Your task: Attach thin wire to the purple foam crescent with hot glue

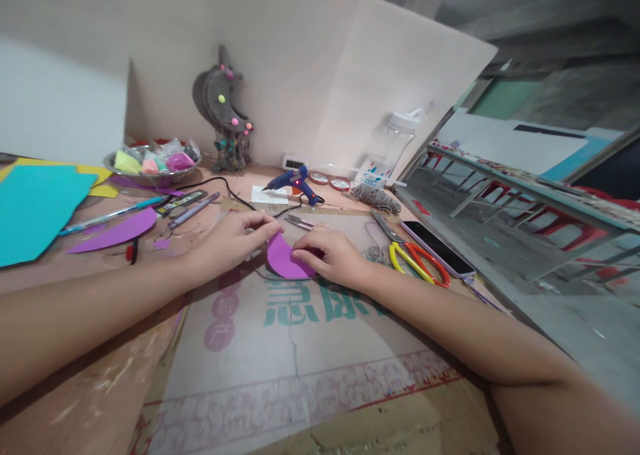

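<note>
Left hand (246, 236) and right hand (339, 253) pinch purple cutout (283, 257) by opposite edges, likely steadying it; glue gun (300, 182) beyond, probably handy.

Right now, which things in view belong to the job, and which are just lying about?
In the job:
purple piece, held between left hand and right hand
printed cardboard beneath
probably scissors, glue gun

Apparently lying about:
phone
water bottle

plain purple piece (284, 257), blue glue gun (293, 179)
</note>
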Motion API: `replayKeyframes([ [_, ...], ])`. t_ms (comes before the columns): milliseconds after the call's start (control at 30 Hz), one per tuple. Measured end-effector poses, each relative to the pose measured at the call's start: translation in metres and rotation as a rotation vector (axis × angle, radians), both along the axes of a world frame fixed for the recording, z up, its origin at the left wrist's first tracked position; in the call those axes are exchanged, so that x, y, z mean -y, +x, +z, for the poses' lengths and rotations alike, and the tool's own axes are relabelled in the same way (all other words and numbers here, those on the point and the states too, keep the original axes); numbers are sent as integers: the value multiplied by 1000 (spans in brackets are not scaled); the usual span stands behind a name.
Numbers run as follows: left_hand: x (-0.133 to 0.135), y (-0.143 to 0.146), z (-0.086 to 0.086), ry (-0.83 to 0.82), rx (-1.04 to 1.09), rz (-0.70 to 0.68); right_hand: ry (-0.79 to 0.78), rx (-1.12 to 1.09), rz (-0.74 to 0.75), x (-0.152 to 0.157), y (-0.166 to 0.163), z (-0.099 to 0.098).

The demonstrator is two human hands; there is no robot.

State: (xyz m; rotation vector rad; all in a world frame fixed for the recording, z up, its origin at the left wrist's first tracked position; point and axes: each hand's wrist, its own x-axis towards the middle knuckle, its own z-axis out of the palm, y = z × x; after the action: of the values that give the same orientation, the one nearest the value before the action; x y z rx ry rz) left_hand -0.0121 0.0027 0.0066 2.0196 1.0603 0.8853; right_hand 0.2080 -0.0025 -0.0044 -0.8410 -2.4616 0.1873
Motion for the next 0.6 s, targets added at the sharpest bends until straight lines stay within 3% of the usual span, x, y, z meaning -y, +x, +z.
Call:
replayKeyframes([
  [600,-5,1,-5,-27,-85,-17,38,-85,-91,0,0,0],
])
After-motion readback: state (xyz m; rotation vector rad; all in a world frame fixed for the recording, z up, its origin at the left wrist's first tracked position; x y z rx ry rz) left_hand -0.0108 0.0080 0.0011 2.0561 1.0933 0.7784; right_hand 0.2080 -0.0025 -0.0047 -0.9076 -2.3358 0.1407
